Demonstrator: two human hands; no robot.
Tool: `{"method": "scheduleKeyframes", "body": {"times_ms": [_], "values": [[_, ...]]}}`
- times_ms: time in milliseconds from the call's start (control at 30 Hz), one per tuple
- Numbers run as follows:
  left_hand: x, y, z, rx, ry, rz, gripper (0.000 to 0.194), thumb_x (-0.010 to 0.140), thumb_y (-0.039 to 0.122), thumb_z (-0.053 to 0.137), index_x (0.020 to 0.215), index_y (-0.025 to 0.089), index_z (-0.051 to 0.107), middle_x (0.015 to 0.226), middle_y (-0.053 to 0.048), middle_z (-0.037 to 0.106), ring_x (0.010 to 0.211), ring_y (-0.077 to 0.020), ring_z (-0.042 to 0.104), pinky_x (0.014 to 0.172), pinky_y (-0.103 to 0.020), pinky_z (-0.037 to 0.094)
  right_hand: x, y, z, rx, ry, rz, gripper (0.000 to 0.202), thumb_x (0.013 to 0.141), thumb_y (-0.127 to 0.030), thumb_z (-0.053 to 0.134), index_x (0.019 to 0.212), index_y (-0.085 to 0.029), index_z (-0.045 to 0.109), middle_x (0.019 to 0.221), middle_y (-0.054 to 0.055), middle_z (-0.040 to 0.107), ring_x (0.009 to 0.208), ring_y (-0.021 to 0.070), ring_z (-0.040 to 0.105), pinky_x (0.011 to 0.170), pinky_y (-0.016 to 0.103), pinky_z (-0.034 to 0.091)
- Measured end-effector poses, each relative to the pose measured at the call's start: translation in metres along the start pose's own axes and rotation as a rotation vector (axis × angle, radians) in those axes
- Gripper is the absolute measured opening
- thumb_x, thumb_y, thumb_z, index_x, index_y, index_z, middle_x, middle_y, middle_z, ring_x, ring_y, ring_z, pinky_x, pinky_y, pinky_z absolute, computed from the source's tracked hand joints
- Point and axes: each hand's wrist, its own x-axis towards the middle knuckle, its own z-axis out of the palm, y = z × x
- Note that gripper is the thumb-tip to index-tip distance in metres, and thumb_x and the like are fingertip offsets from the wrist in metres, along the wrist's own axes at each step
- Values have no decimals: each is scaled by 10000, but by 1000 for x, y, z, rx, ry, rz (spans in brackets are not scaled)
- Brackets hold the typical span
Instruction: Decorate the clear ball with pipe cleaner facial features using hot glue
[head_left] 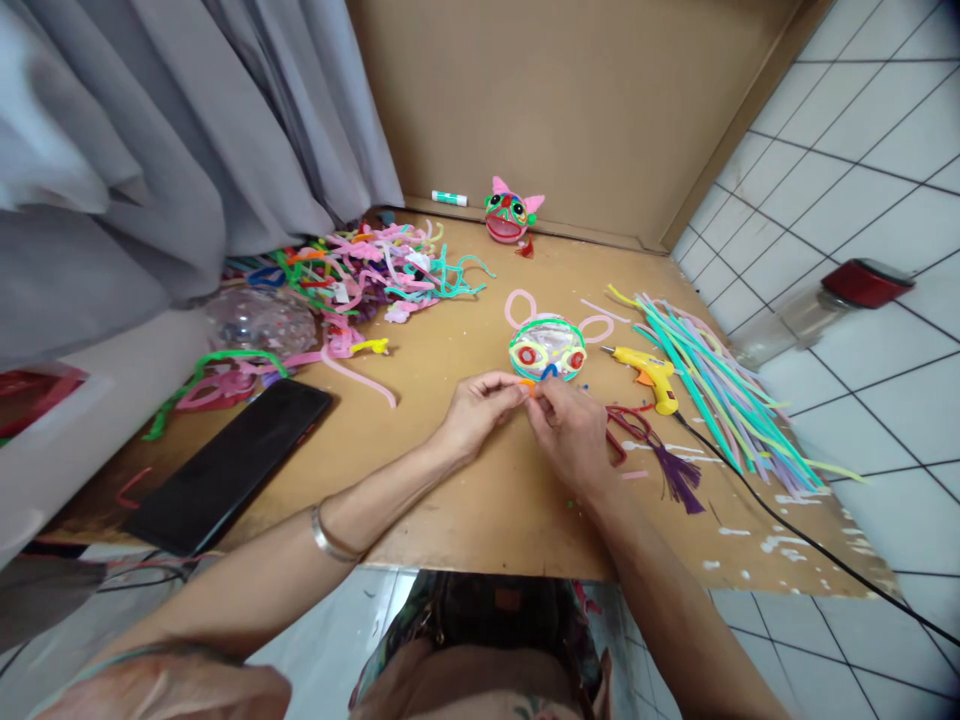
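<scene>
My left hand [484, 408] and my right hand [568, 425] meet above the table's middle, their fingers pinched on a short orange pipe cleaner [528, 386]. Just beyond them lies a round face made of pipe cleaners [547, 328], with a green rim, red-centred eyes and a blue piece [550, 371] at its lower edge. Pink loops [520, 309] lie at both sides of its top. Red-handled scissors [616, 448] are partly hidden by my right hand, and a purple tassel [679, 478] lies beside them.
A yellow glue gun [651, 378] with a black cord and a bundle of pipe cleaners [720, 390] lie at the right. At the left are a black phone [232, 465] and a tangled pipe-cleaner pile [375, 265]. A finished-looking pink face [508, 215] and a glue stick [449, 198] stay at the back.
</scene>
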Motion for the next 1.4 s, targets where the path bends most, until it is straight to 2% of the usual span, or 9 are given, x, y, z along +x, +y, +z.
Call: {"method": "scheduleKeyframes", "body": {"times_ms": [133, 233, 333, 433, 633, 867, 1033, 1233, 1400], "values": [[-2, -2, 3, -102, 40, -18, 226, 574, 299, 781, 626, 130, 640, 486, 54, 472, 462, -32, 319, 489, -205, 214, -3, -2, 4, 38, 7, 49, 192, 927, -241, 491, 769, -196, 589, 726, 38, 653, 683, 166, 594, 646, 267, 400], [-3, 0, 4, -183, 41, -68, 252, 561, 290, 793, 605, 123, 609, 515, 47, 487, 470, -23, 317, 483, -192, 212, -4, -3, 7, 108, 25, 124, 146, 928, -290, 508, 931, -202, 624, 750, 28, 672, 678, 165, 615, 651, 273, 438], [-3, 3, 4, -260, 22, -129, 251, 536, 257, 794, 595, 118, 593, 507, 53, 466, 470, -21, 315, 468, -181, 202, -4, -4, 8, 170, 36, 141, 192, 925, -302, 514, 1050, -214, 632, 827, 33, 705, 714, 169, 641, 695, 289, 477], [-3, 5, 4, -306, 3, -160, 240, 528, 228, 785, 580, 118, 578, 493, 58, 441, 468, -23, 314, 456, -174, 194, -3, -3, 7, 199, 37, 98, 188, 927, -275, 508, 1021, -217, 661, 935, 50, 725, 784, 173, 657, 735, 298, 492], [-4, -2, 5, -326, -22, -176, 241, 547, 239, 785, 573, 113, 581, 504, 47, 460, 470, -22, 303, 450, -166, 199, -4, -3, 7, 122, 40, 89, 166, 909, -284, 540, 917, -207, 687, 788, 43, 689, 716, 175, 620, 698, 301, 479], [-3, -4, 2, -287, -33, -170, 250, 559, 260, 798, 615, 109, 606, 523, 38, 478, 484, -23, 313, 463, -172, 200, 1, -4, -1, 254, 55, 106, 111, 867, -219, 574, 874, -207, 684, 770, 12, 683, 693, 147, 611, 669, 266, 469], [-3, -3, 2, -208, -28, -139, 254, 560, 276, 799, 635, 115, 617, 533, 32, 489, 481, -28, 314, 461, -185, 191, 3, -2, -5, 306, 13, 135, 95, 840, -188, 590, 863, -197, 682, 755, 10, 677, 662, 141, 601, 649, 258, 469], [1, 3, -3, -140, -127, -126, 301, 634, 380, 737, 577, 135, 572, 481, 43, 412, 454, -50, 326, 454, -217, 199, 5, 8, -8, 379, -41, 146, 103, 844, -244, 612, 847, -203, 706, 730, 10, 673, 652, 135, 596, 634, 251, 466], [8, 15, -15, 99, -325, -154, 315, 599, 386, 804, 638, 117, 646, 494, 40, 440, 446, -30, 261, 462, -225, 127, 5, 15, -13, 537, -137, 122, 87, 815, -233, 655, 846, -202, 730, 718, -3, 685, 631, 117, 593, 628, 235, 472]]}}
